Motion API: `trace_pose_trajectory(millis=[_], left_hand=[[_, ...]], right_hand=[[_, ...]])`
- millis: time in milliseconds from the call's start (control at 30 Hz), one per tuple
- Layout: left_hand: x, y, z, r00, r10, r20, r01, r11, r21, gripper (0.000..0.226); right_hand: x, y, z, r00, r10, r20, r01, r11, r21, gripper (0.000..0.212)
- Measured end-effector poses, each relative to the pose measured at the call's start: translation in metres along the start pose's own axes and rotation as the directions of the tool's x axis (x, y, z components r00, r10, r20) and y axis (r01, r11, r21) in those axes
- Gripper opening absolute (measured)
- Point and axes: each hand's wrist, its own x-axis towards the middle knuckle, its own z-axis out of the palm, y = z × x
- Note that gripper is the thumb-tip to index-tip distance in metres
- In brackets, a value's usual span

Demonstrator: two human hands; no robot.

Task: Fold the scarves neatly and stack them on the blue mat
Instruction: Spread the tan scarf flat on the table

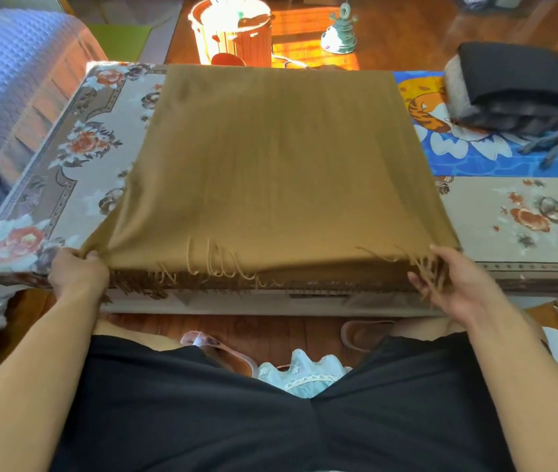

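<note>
Fingers of our left hand point(78, 271) curl round the near left corner of the brown scarf point(270, 172), thumb on top; those of our right hand point(454, 284) pinch the near right corner, loosely spread among the fringe. Both corners sit at the bench's near edge.

We see the bench point(66, 172) under a floral cloth, with a quilted blue cover point(5, 80) to its left. On the bench the scarf lies spread flat across the middle, doubled, its fringed ends toward us and its fold at the far edge. To the right the blue mat point(475, 161), printed with a tiger and white petals, lies on the far right part of the bench, touching the scarf's right edge. On the mat's far end sits a stack of folded dark scarves point(515, 86), grey fringe trailing off its near side.
</note>
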Motion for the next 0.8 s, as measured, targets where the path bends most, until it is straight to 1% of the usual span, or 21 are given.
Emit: trace_pose_trajectory(millis=[33, 67, 100, 167, 200, 233, 267, 300, 333, 367, 400, 433, 467, 567, 600, 633, 667, 700, 767, 800], left_hand=[[0.001, -0.001, 0.000, 1.000, -0.003, -0.007, 0.003, 1.000, -0.005, 0.035], [0.001, -0.001, 0.000, 1.000, -0.002, -0.012, 0.001, 1.000, -0.015, 0.036], [0.002, -0.001, 0.000, 1.000, -0.001, -0.016, 0.000, 1.000, -0.030, 0.037], [0.002, -0.001, 0.000, 1.000, 0.002, -0.027, -0.004, 0.998, -0.062, 0.037], [0.002, -0.001, 0.001, 1.000, 0.008, -0.026, -0.009, 0.997, -0.071, 0.036], [0.001, -0.001, 0.001, 1.000, 0.012, -0.020, -0.013, 0.997, -0.074, 0.035], [0.000, 0.000, 0.002, 1.000, 0.013, -0.006, -0.013, 0.997, -0.070, 0.035], [0.000, 0.000, 0.002, 1.000, 0.009, 0.009, -0.008, 0.998, -0.063, 0.036], [-0.001, 0.001, 0.002, 1.000, -0.001, 0.022, 0.002, 0.999, -0.054, 0.037], [-0.001, 0.000, 0.001, 1.000, -0.013, 0.026, 0.014, 0.999, -0.041, 0.037], [-0.001, -0.001, 0.001, 1.000, -0.016, 0.026, 0.017, 1.000, -0.027, 0.037], [0.001, -0.003, 0.001, 1.000, -0.011, 0.022, 0.011, 1.000, -0.010, 0.035], [0.002, -0.005, 0.000, 1.000, -0.003, 0.019, 0.002, 1.000, 0.007, 0.034], [0.002, -0.005, -0.001, 1.000, 0.011, -0.003, -0.011, 1.000, 0.018, 0.034], [0.001, -0.005, -0.001, 1.000, 0.014, -0.008, -0.014, 1.000, 0.021, 0.035], [0.002, -0.005, 0.000, 1.000, 0.015, -0.006, -0.015, 1.000, 0.026, 0.035], [0.001, -0.004, 0.000, 1.000, 0.012, 0.003, -0.012, 0.999, 0.035, 0.035], [0.001, -0.004, 0.000, 1.000, 0.012, 0.013, -0.013, 0.999, 0.049, 0.035], [0.001, -0.003, 0.002, 0.999, 0.005, 0.043, -0.008, 0.997, 0.072, 0.034], [0.001, -0.002, 0.003, 0.998, 0.001, 0.056, -0.006, 0.996, 0.093, 0.033]], right_hand=[[-0.005, -0.004, 0.002, 0.992, -0.089, 0.087, 0.083, 0.994, 0.064, 0.022], [-0.009, -0.008, 0.002, 0.972, -0.163, 0.170, 0.133, 0.976, 0.174, 0.028], [-0.014, -0.011, 0.002, 0.950, -0.200, 0.238, 0.123, 0.945, 0.304, 0.031], [-0.015, -0.013, -0.001, 0.930, -0.193, 0.314, 0.021, 0.879, 0.477, 0.032], [-0.010, -0.009, -0.004, 0.938, -0.158, 0.310, -0.026, 0.856, 0.516, 0.030], [-0.004, -0.004, -0.005, 0.957, -0.097, 0.275, -0.063, 0.853, 0.518, 0.026], [0.002, 0.001, -0.006, 0.980, -0.007, 0.199, -0.087, 0.885, 0.458, 0.021], [0.006, 0.008, -0.005, 0.991, 0.085, 0.106, -0.115, 0.940, 0.320, 0.015], [0.010, 0.015, -0.005, 0.989, 0.144, 0.034, -0.148, 0.979, 0.140, 0.013], [0.014, 0.022, -0.007, 0.984, 0.175, -0.010, -0.175, 0.985, 0.006, 0.014], [0.015, 0.026, -0.008, 0.981, 0.189, -0.034, -0.190, 0.980, -0.060, 0.014], [0.014, 0.027, -0.010, 0.980, 0.192, -0.056, -0.195, 0.979, -0.066, 0.014], [0.010, 0.026, -0.011, 0.981, 0.185, -0.059, -0.187, 0.982, -0.017, 0.016], [0.003, 0.014, -0.018, 0.995, 0.097, 0.016, -0.099, 0.978, 0.183, 0.037], [0.005, 0.011, -0.020, 0.997, 0.075, 0.024, -0.078, 0.974, 0.214, 0.039], [0.009, 0.010, -0.021, 0.997, 0.071, 0.011, -0.072, 0.976, 0.205, 0.038], [0.016, 0.013, -0.024, 0.996, 0.081, -0.025, -0.077, 0.987, 0.143, 0.033], [0.023, 0.017, -0.025, 0.993, 0.081, -0.085, -0.079, 0.997, 0.018, 0.025], [0.039, 0.029, -0.031, 0.974, 0.035, -0.222, -0.093, 0.962, -0.256, 0.006], [0.042, 0.034, -0.031, 0.970, 0.013, -0.243, -0.101, 0.930, -0.353, 0.013]])
